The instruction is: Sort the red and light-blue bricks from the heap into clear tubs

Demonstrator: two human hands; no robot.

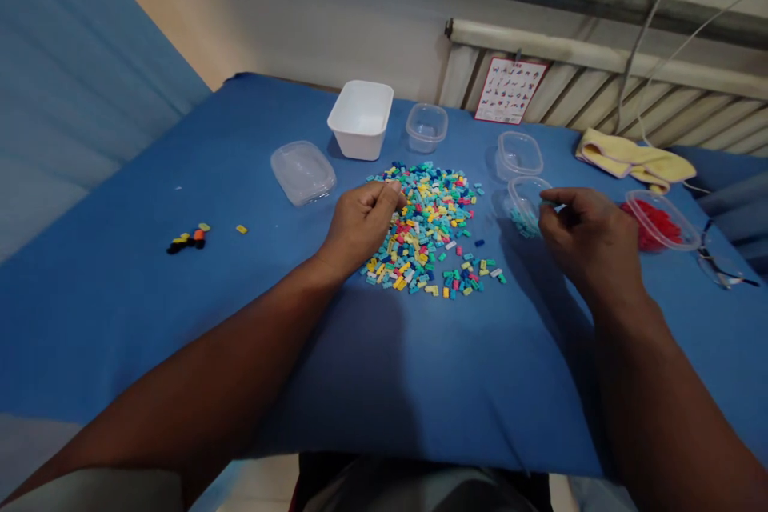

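A heap of small toy building bricks (435, 208) in teal, yellow, blue, pink and white lies mid-table. Over its left side my left hand (363, 222) is closed, thumb pressed against the index finger; whatever it holds is hidden. To the right, my right hand (591, 244) is closed in a pinch, with a small teal brick (548, 203) apparently showing at the fingertips. It is beside the rim of a clear plastic tub (529, 190), which has teal bricks (524, 222) in it.
Behind the heap are a white tub (358, 136), a clear tub (427, 128) and another clear tub (519, 154). A clear lid (303, 172) lies left. Red pieces fill a tub (660, 222) near eyeglasses (723, 268). Further items are a yellow cloth (636, 158) and black-and-orange bricks (190, 239).
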